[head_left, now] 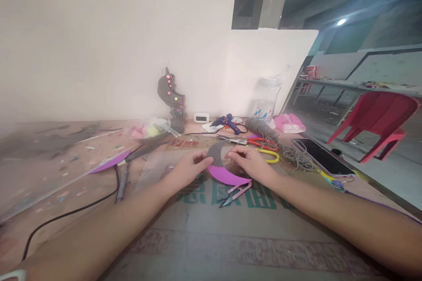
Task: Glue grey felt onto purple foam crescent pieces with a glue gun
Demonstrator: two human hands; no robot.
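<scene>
My left hand and my right hand meet over a curved purple crescent piece with a grey mesh-like part on its upper side. Both hands pinch this piece at its top, the left at the grey edge, the right on the other end. It lies on flattened cardboard with green print. Small pink thread snips rest just below the piece, near my right wrist.
Red-handled scissors, a yellow-handled tool, a blue glue gun, a coil of twine, a phone, a plastic jar, a dark beaded crescent ornament, another purple piece, a black cable. Red chair right.
</scene>
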